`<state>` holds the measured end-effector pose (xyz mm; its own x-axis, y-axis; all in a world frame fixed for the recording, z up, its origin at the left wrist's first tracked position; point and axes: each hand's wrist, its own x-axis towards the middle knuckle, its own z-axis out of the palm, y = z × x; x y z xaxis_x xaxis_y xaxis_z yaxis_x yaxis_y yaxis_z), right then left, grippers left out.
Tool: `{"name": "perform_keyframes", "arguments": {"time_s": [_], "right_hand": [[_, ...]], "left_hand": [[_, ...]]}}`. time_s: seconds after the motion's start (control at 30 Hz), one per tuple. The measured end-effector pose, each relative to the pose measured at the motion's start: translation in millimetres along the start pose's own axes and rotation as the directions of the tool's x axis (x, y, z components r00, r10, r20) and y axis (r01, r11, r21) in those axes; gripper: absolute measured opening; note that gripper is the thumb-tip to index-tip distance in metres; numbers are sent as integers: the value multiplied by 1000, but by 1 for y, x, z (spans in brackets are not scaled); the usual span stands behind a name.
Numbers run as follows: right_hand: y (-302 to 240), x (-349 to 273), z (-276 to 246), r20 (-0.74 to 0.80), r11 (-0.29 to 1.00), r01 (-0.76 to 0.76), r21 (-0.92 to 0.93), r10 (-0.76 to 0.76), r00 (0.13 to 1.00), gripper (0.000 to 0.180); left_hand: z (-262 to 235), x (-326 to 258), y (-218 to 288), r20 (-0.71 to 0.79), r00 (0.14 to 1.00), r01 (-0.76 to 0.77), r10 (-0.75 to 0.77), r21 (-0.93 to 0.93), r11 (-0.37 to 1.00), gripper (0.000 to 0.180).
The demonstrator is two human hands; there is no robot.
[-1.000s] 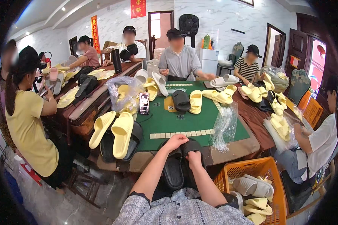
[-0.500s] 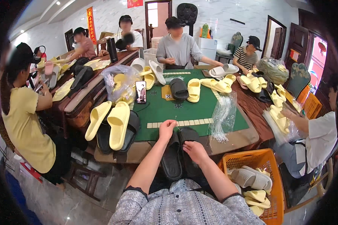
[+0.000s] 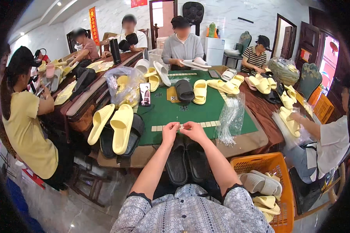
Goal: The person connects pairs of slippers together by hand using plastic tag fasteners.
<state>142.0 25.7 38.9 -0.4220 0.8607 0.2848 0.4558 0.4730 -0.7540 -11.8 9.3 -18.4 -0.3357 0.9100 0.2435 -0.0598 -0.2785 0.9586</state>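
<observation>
Close together at the table's near edge, my left hand (image 3: 170, 133) and my right hand (image 3: 194, 132) meet fingertip to fingertip. Between them is a thin white string tie, with a small pale end showing. Both hands are closed in a pinch on it. Below my hands a pair of black slippers (image 3: 177, 165) lies side by side across my lap, toes toward me. Their far ends are partly hidden by my hands and wrists. A clear plastic bag of white string ties (image 3: 228, 126) lies to the right on the green mat.
The green table mat (image 3: 163, 112) carries a row of white tiles, a propped phone (image 3: 145, 94), a black slipper (image 3: 184, 91) and yellow slippers (image 3: 121, 128). An orange crate (image 3: 286, 186) of slippers stands at my right. Several people sit around, one across holding pale slippers (image 3: 195, 63).
My right hand has moved up from the black slippers to meet my left hand at the string tie. Across the table, the person has lifted the pale slippers and brought them closer.
</observation>
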Motion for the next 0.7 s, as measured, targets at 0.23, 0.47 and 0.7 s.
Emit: {"name": "perform_keyframes", "arguments": {"time_s": [0.23,0.47,0.7], "right_hand": [[27,8,23,-19,954,-18,299,25,1000,17],[22,1,24,-127,853,-3,522,81,989,14],[14,-9,22,-145,844,28,535,59,988,17]], "left_hand": [[-6,2,-4,-40,999,16,-21,-122,992,20],[1,-2,14,-50,997,51,-63,-223,973,21],[-2,-6,11,-7,1000,18,-19,-140,990,23]]}}
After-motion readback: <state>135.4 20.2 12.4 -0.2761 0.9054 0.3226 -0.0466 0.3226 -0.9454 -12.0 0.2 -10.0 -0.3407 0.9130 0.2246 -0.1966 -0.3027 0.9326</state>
